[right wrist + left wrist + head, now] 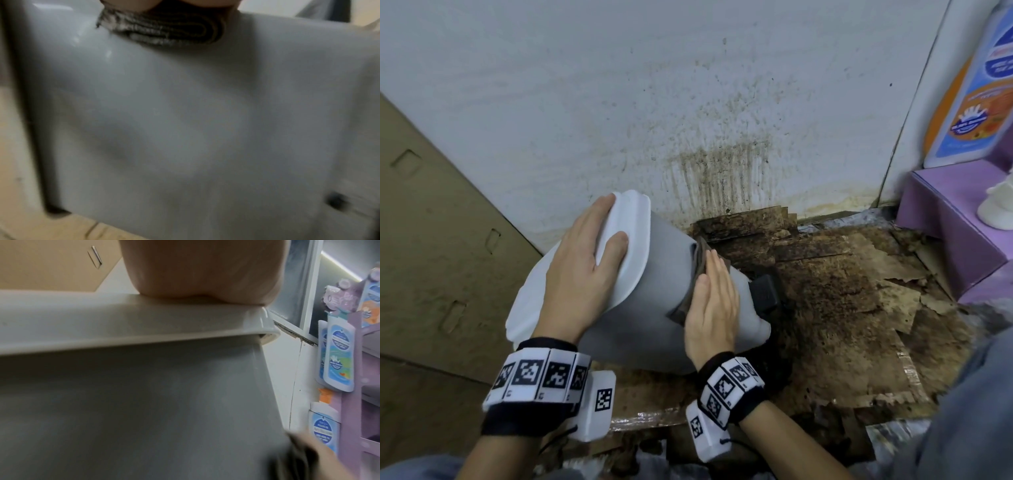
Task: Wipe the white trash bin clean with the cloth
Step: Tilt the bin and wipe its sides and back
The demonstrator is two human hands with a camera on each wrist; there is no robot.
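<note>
White plaster wall [551,102] at the back, heavily stained brown low down, and the floor [842,308] under it is peeling, grimy brown board. The bin prob. stands here normally, which fits the splash marks right behind it.

White plastic trash bin w/ grey-looking body [654,308] sits mid-frame, tipped toward the person, base still on the floor near the wall. Judging by the lean, it's tilted so the side wall faces up and can be pressed on w/o crouching lower.

Its white flat plastic lid [626,246] is shut; in the left wrist view the lid edge overhangs the body.

Left hand [585,267] lies palm-down on the lid, fingers straight and spread, grasping nothing. Looks like a brace: keeps the lid closed and stops the tilted bin sliding or rolling under the wiping push.

Right hand [714,308] is flat too, fingers straight and together, pressing the cloth onto the bin's side rather than gripping it. A flat palm spreads pressure over more cloth.

Dark brownish folded cloth [697,270] is sandwiched btwn that palm and the bin wall, about mid-height; right wrist view shows its folded layers poking out under the hand. Folding gives a thicker pad.

Small black pedal-like part [765,291] sticks out near the bin's base; can't tell exactly what it is.
</note>
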